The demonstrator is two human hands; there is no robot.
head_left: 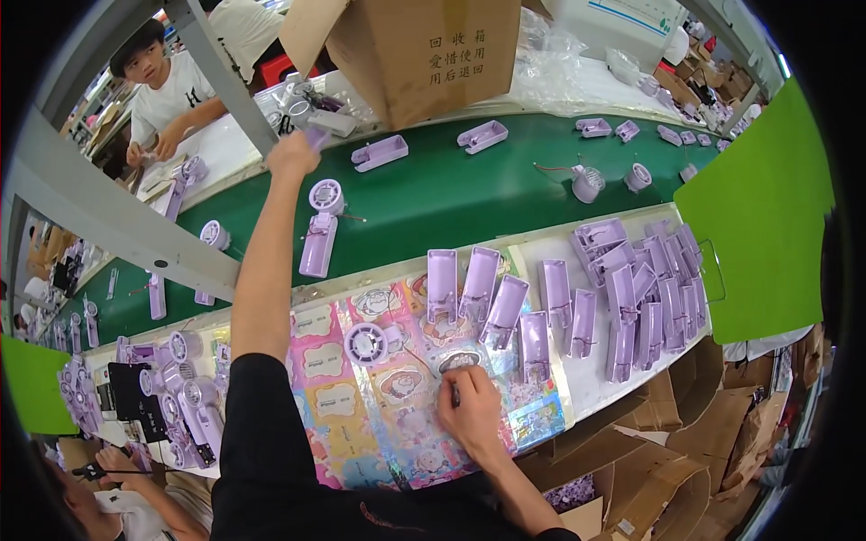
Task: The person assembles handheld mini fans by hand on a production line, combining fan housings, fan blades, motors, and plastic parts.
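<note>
Across the upper half of the frame, a green conveyor belt is flanked by a pale far bench on which a large cardboard box is placed; below the belt, a colourful printed sheet is spread over a white worktable. On this sheet, near the centre of the frame, a lilac fan head is laid by itself. It is set to the upper left of the right hand and well below the left hand, so the right hand is the nearer. Its long axis, from round face to stubby neck, is aligned roughly sideways, with the neck turned to the right, and a thin wire is trailed from that side toward the right hand.

Its face is bounded by a circular rim, and slots are arranged around a hub; the surface is coloured pale purple. A blurred lilac piece is gripped in the left hand, held out at the upper left of the frame; its exact shape cannot be made out. The right hand is curled closed around a small dark object, whose kind cannot be told. Elongated lilac shells are laid to the right of the fan head.
</note>
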